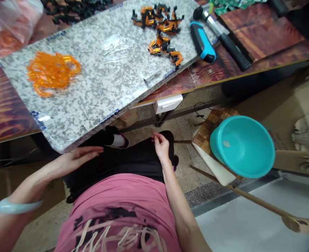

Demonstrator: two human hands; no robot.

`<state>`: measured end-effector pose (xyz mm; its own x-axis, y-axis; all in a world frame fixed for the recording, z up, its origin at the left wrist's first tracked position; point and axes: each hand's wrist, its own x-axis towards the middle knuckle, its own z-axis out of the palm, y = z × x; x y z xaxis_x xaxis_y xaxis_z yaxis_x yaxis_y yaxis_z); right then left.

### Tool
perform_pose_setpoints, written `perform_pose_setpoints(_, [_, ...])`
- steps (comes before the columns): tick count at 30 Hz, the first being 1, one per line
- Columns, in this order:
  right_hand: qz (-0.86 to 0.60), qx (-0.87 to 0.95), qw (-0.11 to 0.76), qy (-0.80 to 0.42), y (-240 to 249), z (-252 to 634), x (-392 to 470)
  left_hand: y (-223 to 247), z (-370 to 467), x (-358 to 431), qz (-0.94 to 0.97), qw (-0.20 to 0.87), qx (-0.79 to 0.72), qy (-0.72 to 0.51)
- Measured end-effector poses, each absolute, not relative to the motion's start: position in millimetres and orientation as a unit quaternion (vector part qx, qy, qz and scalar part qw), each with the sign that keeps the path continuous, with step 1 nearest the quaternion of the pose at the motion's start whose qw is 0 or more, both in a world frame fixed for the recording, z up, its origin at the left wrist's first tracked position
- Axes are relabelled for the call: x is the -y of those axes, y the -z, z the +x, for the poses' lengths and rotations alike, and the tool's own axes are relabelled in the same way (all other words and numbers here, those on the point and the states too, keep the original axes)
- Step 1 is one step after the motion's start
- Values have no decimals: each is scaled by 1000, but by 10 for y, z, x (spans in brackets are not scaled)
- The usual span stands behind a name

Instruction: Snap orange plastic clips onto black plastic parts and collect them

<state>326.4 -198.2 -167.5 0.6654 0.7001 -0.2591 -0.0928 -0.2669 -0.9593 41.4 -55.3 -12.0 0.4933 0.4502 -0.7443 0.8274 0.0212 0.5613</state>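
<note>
Resting empty on the lap — left hand [82, 155], right hand [161, 147] — orange pieces [50, 71] well apart.

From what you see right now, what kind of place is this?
Probably a small assembly workshop, perhaps home-based. A speckled stone slab serves as a workbench, with a pile of orange plastic pieces, assembled orange-and-black parts and hand tools.

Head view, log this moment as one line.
left hand: flat on lap, empty | right hand: on knee, fingers curled | granite slab: orange clips left, black-orange parts right | teal bowl: beside person
</note>
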Motion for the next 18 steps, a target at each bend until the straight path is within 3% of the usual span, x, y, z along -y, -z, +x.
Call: perform_pose_setpoints(18, [-728, 263, 512, -374, 1531, 3101, 1933, 190, 394, 754, 674, 597, -436, 1])
